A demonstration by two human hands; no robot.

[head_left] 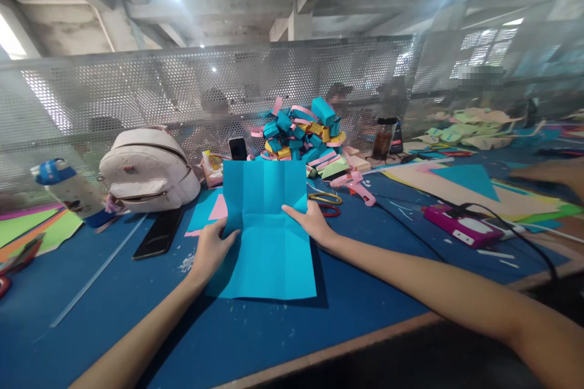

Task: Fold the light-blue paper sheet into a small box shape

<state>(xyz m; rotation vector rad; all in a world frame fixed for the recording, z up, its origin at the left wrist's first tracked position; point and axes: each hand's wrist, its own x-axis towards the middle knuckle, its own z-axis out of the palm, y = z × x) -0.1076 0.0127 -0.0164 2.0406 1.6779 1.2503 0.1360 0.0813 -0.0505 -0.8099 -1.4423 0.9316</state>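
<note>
A creased sheet of blue paper is held up between both hands, its fold lines running up and across it. My left hand grips the left edge, thumb on the near face and fingers behind. On the opposite edge, my right hand pinches the sheet with its thumb in front; the other fingers are partly hidden. The paper's lower edge hangs close to the blue tabletop; whether it touches I cannot tell. Just beyond the right hand lie scissors and a pink glue gun.
A pile of folded paper pieces rises behind the sheet. To the left are a white backpack, a bottle, a black phone and a ruler-like strip. A purple power strip with cables sits right, near another person's blurred hand.
</note>
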